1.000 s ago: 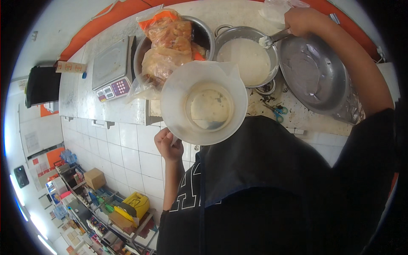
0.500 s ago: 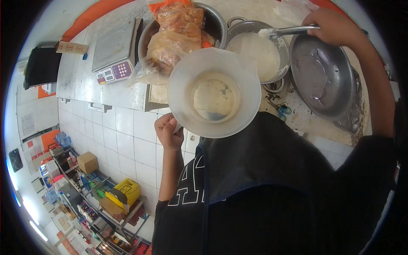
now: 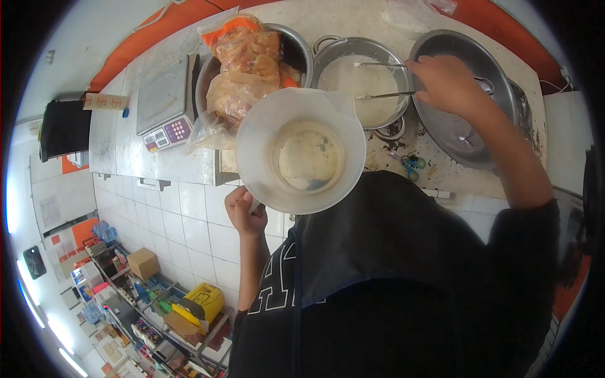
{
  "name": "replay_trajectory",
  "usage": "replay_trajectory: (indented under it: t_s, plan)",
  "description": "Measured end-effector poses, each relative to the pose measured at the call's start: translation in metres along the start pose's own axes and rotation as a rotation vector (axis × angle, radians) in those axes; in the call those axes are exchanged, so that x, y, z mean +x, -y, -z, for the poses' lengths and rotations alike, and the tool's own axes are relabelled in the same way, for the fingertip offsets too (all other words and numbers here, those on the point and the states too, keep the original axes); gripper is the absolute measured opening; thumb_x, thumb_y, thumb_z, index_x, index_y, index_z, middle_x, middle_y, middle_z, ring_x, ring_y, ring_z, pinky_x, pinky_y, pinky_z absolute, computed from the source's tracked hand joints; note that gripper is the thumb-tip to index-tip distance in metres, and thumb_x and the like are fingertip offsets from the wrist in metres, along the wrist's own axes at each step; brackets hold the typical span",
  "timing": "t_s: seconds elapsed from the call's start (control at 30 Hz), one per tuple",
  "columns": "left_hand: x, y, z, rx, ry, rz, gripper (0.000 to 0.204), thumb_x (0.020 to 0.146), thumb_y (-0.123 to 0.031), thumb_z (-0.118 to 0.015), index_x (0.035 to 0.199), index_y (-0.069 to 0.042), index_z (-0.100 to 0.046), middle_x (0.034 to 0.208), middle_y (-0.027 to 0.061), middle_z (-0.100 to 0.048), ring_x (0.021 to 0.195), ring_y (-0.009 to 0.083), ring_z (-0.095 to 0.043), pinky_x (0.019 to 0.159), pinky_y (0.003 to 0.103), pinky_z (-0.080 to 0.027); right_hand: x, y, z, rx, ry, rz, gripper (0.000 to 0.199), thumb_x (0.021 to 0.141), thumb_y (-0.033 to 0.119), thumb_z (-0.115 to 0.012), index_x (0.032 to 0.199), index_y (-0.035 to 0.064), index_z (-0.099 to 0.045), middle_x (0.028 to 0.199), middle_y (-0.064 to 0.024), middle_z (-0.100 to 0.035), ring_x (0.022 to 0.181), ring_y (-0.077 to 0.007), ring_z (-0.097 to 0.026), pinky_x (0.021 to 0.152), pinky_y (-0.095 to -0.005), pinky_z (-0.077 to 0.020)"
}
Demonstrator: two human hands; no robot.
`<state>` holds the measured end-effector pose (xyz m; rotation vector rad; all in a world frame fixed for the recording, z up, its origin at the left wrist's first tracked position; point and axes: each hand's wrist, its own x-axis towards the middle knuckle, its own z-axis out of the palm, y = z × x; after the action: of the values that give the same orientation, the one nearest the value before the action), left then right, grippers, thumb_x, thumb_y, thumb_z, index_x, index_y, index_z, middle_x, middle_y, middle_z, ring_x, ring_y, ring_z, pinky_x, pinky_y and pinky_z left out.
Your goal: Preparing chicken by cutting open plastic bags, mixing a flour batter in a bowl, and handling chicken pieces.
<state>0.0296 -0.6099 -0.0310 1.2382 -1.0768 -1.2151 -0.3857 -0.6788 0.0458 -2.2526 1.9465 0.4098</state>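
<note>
Jug (image 3: 301, 151), a translucent plastic one with a wide rim, was held up in front of the person's chest by the left hand (image 3: 247, 211), whose grip was clenched around the handle at the jug's lower left edge. It sat roughly level, with only a thin pale residue on its bottom. Beyond it on the worktop (image 3: 126, 157) stood a steel pot (image 3: 362, 82) filled with whitish batter. The right hand (image 3: 446, 83) reached over that pot's right rim, its grip closed on the handle of a metal utensil (image 3: 386, 95) whose end lay in the batter; a second utensil end showed just above it.

To do this step well, the person would probably have needed to bring the jug's rim close beside the pot before lifting any batter, so drips fell inside one vessel or the other. Keeping the jug level and the utensil's bowl low over the batter looked sensible. A large empty pan (image 3: 463, 94) sat under the right forearm, and a bagged heap of pale meat pieces (image 3: 242, 69) filled a bowl to the left, beside a digital scale (image 3: 164, 104).
</note>
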Motion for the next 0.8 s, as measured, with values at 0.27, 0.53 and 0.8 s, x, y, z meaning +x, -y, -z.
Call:
replay_trajectory:
  t_s: [0.27, 0.53, 0.8]
  plan:
    - [0.001, 0.002, 0.005, -0.161, 0.057, 0.033, 0.020, 0.085, -0.013, -0.055, 0.074, 0.004, -0.057, 0.062, 0.0038, -0.055, 0.047, 0.0088, -0.047, 0.039, 0.021, -0.033, 0.018, -0.002, 0.002, 0.239, 0.293, -0.067, 0.044, 0.080, 0.034, -0.068, 0.114, 0.0060, -0.065, 0.091, -0.0194, -0.066, 0.089, -0.0361, -0.064, 0.080, -0.0464, -0.0490]
    - [0.017, -0.057, -0.047, -0.030, -0.022, 0.186, 0.029, 0.085, -0.012, -0.062, 0.060, -0.007, -0.049, 0.053, -0.0045, -0.042, 0.042, 0.0038, -0.034, 0.040, 0.020, -0.025, -0.009, -0.012, 0.005, 0.158, 0.103, -0.015, 0.053, 0.076, 0.035, -0.071, 0.119, 0.0034, -0.063, 0.089, -0.0194, -0.064, 0.090, -0.0358, -0.062, 0.081, -0.0445, -0.0479]
    - [0.039, -0.089, -0.081, 0.199, 0.128, 0.179, 0.028, 0.091, -0.016, -0.062, 0.066, -0.005, -0.054, 0.054, -0.0059, -0.042, 0.044, 0.0028, -0.034, 0.041, 0.021, -0.023, -0.017, -0.007, 0.007, 0.201, 0.112, 0.008, 0.055, 0.073, 0.033, -0.074, 0.119, 0.0029, -0.064, 0.098, -0.0191, -0.067, 0.097, -0.0349, -0.063, 0.085, -0.0441, -0.0497]
